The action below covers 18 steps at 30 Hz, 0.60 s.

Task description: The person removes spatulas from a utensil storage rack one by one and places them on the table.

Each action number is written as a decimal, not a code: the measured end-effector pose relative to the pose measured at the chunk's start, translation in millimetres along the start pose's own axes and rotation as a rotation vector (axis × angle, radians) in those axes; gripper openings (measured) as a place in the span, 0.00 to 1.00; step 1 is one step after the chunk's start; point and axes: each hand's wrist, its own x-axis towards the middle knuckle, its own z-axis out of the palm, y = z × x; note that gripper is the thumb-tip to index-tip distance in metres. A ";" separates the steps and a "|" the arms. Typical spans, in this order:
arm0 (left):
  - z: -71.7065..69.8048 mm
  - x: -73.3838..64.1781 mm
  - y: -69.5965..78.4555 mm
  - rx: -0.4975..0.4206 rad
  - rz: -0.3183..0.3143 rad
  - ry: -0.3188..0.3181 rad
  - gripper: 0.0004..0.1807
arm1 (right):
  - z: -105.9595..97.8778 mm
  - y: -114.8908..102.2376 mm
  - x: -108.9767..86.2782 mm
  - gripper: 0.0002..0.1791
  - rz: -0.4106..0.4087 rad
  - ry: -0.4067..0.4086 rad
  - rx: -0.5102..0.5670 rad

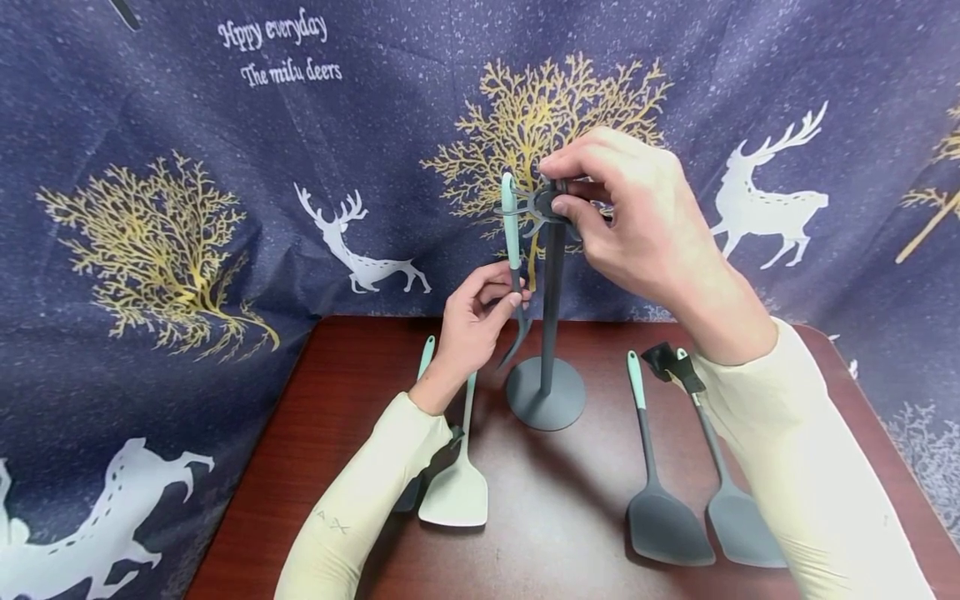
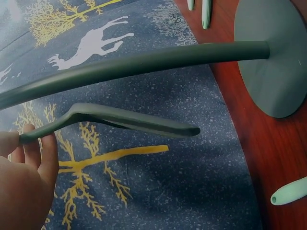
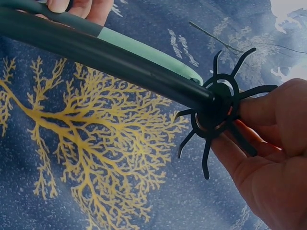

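Note:
In the head view my left hand (image 1: 480,312) pinches the dark neck of a spatula (image 1: 512,225) just below its mint handle. The spatula hangs upright, its grey, angled head (image 2: 134,120) seen edge-on in the left wrist view. Beside it stands a dark grey utensil stand (image 1: 551,308) with a round base (image 1: 546,396) on the table. My right hand (image 1: 637,212) grips the stand's top between thumb and fingers. Curved hooks (image 3: 207,160) spread from the top ring, and the handle's holed end overlaps the ring in the right wrist view.
On the brown table (image 1: 570,500), a dark grey spatula (image 1: 667,525) and a lighter grey one (image 1: 742,525) lie to the right, the latter partly behind my sleeve. A cream spatula (image 1: 455,496) lies left, next to a partly hidden mint-handled utensil (image 1: 426,354). A patterned blue cloth (image 1: 375,150) hangs behind.

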 end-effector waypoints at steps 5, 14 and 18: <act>-1.8 0.5 0.4 -0.012 -0.003 0.000 0.22 | -0.7 0.4 -0.5 0.13 0.004 0.000 -0.004; -5.4 0.8 2.3 -0.022 0.011 0.025 0.22 | -0.2 0.8 -0.8 0.12 0.006 0.002 0.009; -9.2 0.4 3.2 -0.026 0.019 0.041 0.21 | -0.2 -0.1 0.0 0.12 0.002 -0.001 0.013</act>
